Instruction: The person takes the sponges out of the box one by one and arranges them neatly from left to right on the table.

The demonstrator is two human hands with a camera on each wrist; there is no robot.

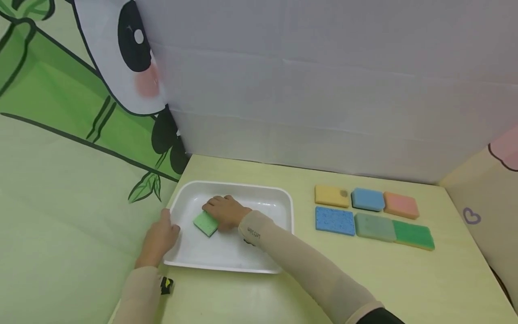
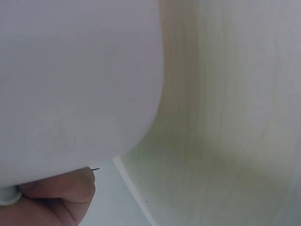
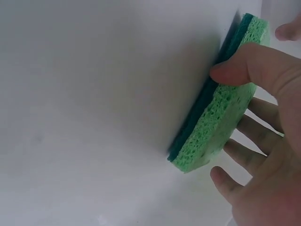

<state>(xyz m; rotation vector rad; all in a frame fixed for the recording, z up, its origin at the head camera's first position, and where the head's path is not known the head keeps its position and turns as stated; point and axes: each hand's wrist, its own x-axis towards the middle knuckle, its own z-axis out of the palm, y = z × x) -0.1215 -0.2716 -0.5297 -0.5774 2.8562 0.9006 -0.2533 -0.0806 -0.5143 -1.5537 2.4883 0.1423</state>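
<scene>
A white rectangular tray (image 1: 226,263) stands on the table's left part. My left hand (image 1: 159,238) grips its left wall, thumb by the rim; in the left wrist view the fingers (image 2: 70,190) bend at the tray's edge, partly hidden by its white side. Inside the tray my right hand (image 1: 227,212) holds a light green sponge (image 1: 205,223). The right wrist view shows the thumb on one long side of the sponge (image 3: 221,113) and fingers along the other. Its dark green scouring layer (image 3: 202,108) faces the tray floor.
To the tray's right, two rows of sponges lie on the table (image 1: 344,279): yellow (image 1: 329,196), blue (image 1: 367,199) and pink (image 1: 400,204) behind; speckled blue (image 1: 334,221), grey-green (image 1: 374,227) and bright green (image 1: 413,235) in front. Walls border the table behind and at both sides.
</scene>
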